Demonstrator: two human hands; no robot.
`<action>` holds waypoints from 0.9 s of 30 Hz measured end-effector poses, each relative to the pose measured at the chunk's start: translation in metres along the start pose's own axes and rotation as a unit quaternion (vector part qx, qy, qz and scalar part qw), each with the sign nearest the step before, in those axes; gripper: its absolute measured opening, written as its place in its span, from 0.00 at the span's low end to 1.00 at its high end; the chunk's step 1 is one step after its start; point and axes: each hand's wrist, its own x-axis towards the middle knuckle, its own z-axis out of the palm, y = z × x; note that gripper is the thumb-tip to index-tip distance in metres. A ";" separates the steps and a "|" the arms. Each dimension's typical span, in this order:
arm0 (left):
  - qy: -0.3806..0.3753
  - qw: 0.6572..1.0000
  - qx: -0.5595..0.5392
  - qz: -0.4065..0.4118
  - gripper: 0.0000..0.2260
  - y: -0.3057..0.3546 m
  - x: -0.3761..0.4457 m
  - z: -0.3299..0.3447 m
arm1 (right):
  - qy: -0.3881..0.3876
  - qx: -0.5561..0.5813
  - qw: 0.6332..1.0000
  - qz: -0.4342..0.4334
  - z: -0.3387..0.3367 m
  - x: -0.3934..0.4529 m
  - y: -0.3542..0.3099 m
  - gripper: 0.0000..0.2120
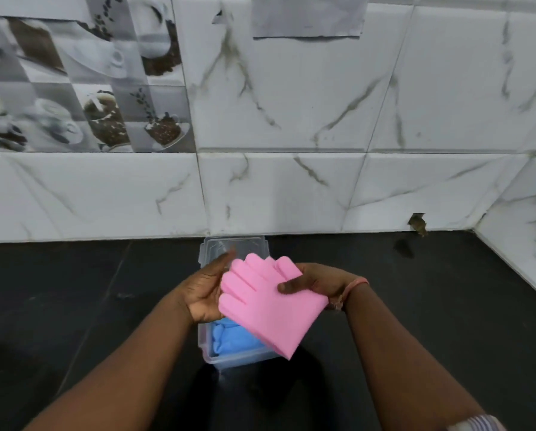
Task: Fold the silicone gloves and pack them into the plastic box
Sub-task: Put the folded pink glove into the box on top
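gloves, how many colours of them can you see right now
2. Pink gloves are held above the box by the left hand and right hand. Blue gloves lie in the box, partly hidden; more may be underneath.

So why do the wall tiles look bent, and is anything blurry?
Head view: the wide-angle lens bows the tile lines. The pink glove and both hands look slightly soft. The black counter shows only faint sheen.

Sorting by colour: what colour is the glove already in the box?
Blue glove, head view.
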 end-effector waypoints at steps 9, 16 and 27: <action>0.170 0.981 0.086 -0.015 0.27 -0.032 -0.017 -0.023 | 0.061 -0.154 0.984 0.063 0.033 0.031 -0.019 0.20; 0.134 0.985 -0.068 0.082 0.19 -0.038 -0.026 -0.020 | 0.059 0.325 0.942 -0.067 0.040 0.012 0.033 0.25; 0.170 0.983 0.013 0.062 0.23 -0.057 -0.041 -0.027 | 0.284 -0.057 0.957 0.004 0.060 0.013 0.028 0.12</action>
